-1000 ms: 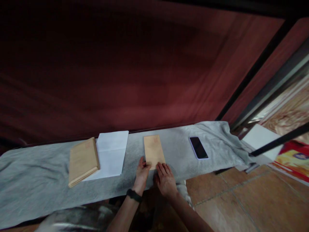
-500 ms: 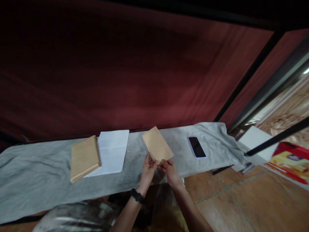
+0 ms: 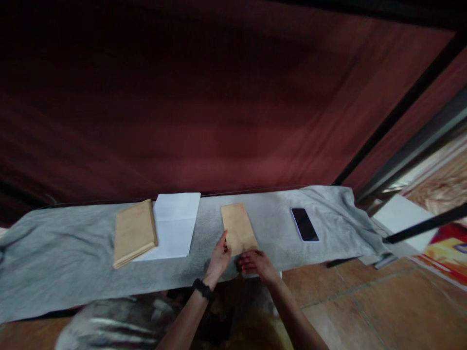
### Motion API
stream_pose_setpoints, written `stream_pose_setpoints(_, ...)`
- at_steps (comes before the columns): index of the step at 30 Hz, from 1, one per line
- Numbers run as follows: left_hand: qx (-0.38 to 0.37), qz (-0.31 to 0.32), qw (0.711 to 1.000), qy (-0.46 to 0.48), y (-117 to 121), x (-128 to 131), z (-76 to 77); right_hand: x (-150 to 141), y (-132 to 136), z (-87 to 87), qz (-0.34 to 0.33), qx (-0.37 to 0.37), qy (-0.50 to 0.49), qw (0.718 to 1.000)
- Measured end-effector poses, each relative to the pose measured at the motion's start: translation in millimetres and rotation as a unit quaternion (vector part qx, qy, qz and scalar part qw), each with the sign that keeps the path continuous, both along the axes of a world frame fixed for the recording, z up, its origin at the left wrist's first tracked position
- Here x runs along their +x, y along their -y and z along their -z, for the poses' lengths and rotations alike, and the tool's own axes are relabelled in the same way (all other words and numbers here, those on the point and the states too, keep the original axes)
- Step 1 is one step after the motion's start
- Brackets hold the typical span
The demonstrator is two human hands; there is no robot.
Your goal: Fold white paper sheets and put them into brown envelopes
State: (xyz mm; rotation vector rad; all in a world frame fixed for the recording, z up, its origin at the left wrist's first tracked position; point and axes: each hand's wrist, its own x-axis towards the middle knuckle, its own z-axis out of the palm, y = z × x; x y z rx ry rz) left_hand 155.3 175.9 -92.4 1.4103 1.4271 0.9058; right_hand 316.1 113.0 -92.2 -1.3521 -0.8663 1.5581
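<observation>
A small brown paper envelope [image 3: 238,223] lies at a slight slant on the grey cloth in front of me. My left hand [image 3: 219,256], with a black band at the wrist, pinches its lower left edge between thumb and fingers. At the lower right corner is my right hand [image 3: 258,265], its fingers stretched out by the near edge and holding nothing that I can see. To the left, a stack of brown envelopes [image 3: 134,231] partly covers some white paper sheets [image 3: 175,223] with a crease across them.
The grey cloth [image 3: 80,272] covers a long narrow bench. A phone [image 3: 305,224] with a dark screen lies to the right. Behind the bench hangs a dark red wall covering [image 3: 219,121]. A black bar [image 3: 426,223], a white board [image 3: 403,218] and a red-yellow box [image 3: 450,250] stand right.
The envelope has come down flatter on the cloth and turned more upright in view. My left hand has shifted to its left edge; my right hand has loosened its pinch. The view has shifted slightly.
</observation>
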Motion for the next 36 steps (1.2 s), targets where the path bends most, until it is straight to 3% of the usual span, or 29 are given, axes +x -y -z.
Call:
stream_pose_setpoints(3, 0.040, 0.021, 0.995, -0.088, -2.1, -6.5, -4.6, 5.3, 2.2, -2.8, 0.011, 0.037, 0.106, 0.994)
stream_pose_setpoints(5, 0.054, 0.033, 0.989, -0.135, 1.7, -6.8, -6.1, 8.8, 3.4, -4.9, 0.019, 0.139, 0.230, 0.963)
stream_pose_setpoints(6, 0.066, 0.035, 0.982, -0.173, 5.0, -6.1, -6.5, 10.1, 4.2, -5.1, 0.010, 0.204, 0.312, 0.928)
stream_pose_setpoints(8, 0.112, 0.029, 0.952, -0.284, 12.2, -3.6, -6.7, 11.7, 5.9, -2.7, -0.029, 0.314, 0.461, 0.830)
stream_pose_setpoints(10, 0.167, 0.010, 0.908, -0.383, 16.7, 1.1, -6.3, 11.9, 7.6, 3.0, -0.068, 0.362, 0.555, 0.746)
stream_pose_setpoints(12, 0.221, 0.020, 0.876, -0.429, 13.9, 9.2, -4.6, 11.3, 8.7, 10.0, -0.083, 0.375, 0.614, 0.689)
stream_pose_setpoints(14, 0.268, 0.074, 0.857, -0.433, 2.2, 21.1, -1.5, 10.6, 9.3, 15.5, -0.086, 0.377, 0.644, 0.660)
stream_pose_setpoints(18, 0.287, 0.185, 0.837, -0.428, -41.1, 48.6, 6.1, 9.9, 9.7, 16.9, -0.078, 0.382, 0.657, 0.645)
stream_pose_setpoints(26, 0.271, 0.243, 0.822, -0.438, -120.2, 71.5, 10.0, 11.2, 7.3, 3.0, -0.098, 0.361, 0.653, 0.659)
stream_pose_setpoints(31, 0.267, 0.248, 0.823, -0.436, -137.0, 72.7, 10.5, 14.0, 7.3, 0.3, -0.127, 0.347, 0.648, 0.666)
stream_pose_setpoints(36, 0.301, 0.268, 0.814, -0.418, -122.9, 57.9, 12.2, 16.3, 7.9, 0.3, -0.134, 0.346, 0.641, 0.672)
